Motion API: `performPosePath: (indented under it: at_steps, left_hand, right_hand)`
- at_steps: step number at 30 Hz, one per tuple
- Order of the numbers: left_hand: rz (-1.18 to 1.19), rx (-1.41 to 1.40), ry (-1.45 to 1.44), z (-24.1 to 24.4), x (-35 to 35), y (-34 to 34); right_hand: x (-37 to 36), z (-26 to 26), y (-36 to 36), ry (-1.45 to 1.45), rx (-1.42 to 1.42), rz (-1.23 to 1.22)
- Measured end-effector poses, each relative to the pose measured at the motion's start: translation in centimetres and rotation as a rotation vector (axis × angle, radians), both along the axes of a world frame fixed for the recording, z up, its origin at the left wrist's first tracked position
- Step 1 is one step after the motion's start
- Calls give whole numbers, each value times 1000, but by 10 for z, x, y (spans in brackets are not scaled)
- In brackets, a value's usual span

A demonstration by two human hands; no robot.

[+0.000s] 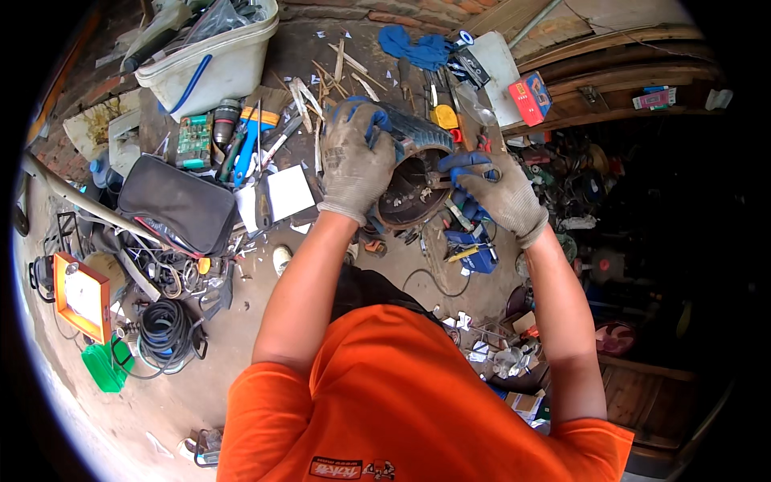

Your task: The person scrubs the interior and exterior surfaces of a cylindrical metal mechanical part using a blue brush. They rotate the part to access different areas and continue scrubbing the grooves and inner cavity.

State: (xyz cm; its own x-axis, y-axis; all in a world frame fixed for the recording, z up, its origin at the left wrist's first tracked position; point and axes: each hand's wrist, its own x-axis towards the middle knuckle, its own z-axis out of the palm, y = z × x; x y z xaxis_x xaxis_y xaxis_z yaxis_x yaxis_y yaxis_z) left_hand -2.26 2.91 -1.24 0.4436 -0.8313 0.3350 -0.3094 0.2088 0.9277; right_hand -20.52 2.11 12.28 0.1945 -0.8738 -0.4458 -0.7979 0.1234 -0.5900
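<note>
A motor housing (418, 128) with blue-grey fins lies tipped toward me on the workbench, its round open end (415, 202) facing me. Dirt and pale debris show inside the dark cavity. My left hand (359, 156), in a grey and blue work glove, grips the housing's left side. At the right of the opening, my right hand (497, 187), gloved the same way, pinches a short metal tool (438, 179). The tool's tip reaches over the rim into the cavity. Fingers partly cover it, so its exact kind cannot be told.
Left of the housing lie a screwdriver (262, 202), white paper (292, 190), a blue paintbrush (247, 153), a circuit board (194, 140) and a black tool bag (177, 202). A white bin (211, 75) stands behind. Wood splinters, a blue cloth (415, 48) and a yellow tape measure (444, 117) lie beyond.
</note>
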Motion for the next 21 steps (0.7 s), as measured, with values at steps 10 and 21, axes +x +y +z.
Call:
performPosePath:
  at_steps: [10, 21]
  left_hand:
    - [22, -31, -14, -4, -3, 3]
    - [-17, -57, 36, -1, -3, 3]
  right_hand:
    - [4, -66, 13, 137, -431, 296]
    - [-4, 11, 47, -46, -291, 181]
